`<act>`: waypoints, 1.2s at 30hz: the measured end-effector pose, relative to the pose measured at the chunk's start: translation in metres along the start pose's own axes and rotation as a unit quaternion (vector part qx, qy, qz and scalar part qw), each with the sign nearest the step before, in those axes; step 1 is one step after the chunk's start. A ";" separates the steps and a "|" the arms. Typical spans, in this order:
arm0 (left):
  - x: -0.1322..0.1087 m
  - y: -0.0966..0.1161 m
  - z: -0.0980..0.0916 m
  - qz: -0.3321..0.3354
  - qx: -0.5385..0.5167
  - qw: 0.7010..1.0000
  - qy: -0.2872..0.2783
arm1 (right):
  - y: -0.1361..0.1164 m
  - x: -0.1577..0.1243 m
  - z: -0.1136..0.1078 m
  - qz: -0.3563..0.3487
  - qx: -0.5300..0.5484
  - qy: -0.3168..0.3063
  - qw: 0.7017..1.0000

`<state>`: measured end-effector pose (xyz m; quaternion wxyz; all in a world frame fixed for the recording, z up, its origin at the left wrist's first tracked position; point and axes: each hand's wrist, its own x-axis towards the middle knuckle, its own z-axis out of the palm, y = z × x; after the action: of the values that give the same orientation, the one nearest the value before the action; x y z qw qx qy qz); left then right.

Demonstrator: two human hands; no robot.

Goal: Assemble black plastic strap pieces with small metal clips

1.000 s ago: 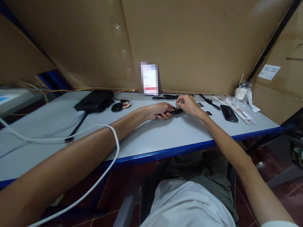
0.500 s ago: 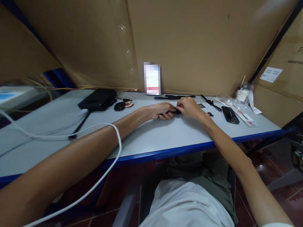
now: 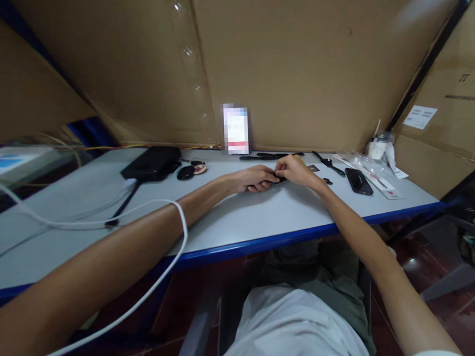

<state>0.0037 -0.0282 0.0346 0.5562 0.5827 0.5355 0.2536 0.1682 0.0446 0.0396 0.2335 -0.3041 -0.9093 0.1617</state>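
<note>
Both hands meet over the middle of the table. My left hand (image 3: 258,178) is wrapped round a small dark black item (image 3: 278,179), most of which its fingers hide. Against that item's right end, my right hand (image 3: 294,169) is pinched with its fingertips; whether anything else is between them is hidden. The item's exact kind cannot be made out. Long black strips (image 3: 271,156) lie just behind the hands. To the right of my right hand are a small dark square (image 3: 312,168) and a little black piece (image 3: 328,181).
A white cable (image 3: 182,221) loops over my left forearm. On the left sit a black case (image 3: 153,163) and a black oval object (image 3: 185,172). A lit phone-like screen (image 3: 237,130) stands against the cardboard. Rightward lie a strap-like black object (image 3: 329,163), a phone (image 3: 358,181) and plastic packaging (image 3: 369,168).
The view has shifted slightly. Both hands stay together at the same place, and a little more of the black item shows flat between them.
</note>
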 end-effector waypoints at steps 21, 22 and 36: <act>-0.003 -0.004 0.006 0.021 0.051 0.998 0.038 | -0.007 -0.010 0.000 0.021 -0.121 0.019 0.992; -0.004 -0.005 0.005 0.027 0.037 0.999 0.023 | -0.008 -0.011 0.000 0.024 -0.135 0.020 0.990; 0.017 -0.016 -0.008 -0.005 -0.057 0.998 -0.008 | -0.015 -0.016 0.010 0.090 -0.201 0.042 0.975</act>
<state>-0.0035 -0.0133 0.0169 0.5943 0.5491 0.5188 0.2760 0.1669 0.0218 0.0326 0.1897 -0.4318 -0.8816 -0.0168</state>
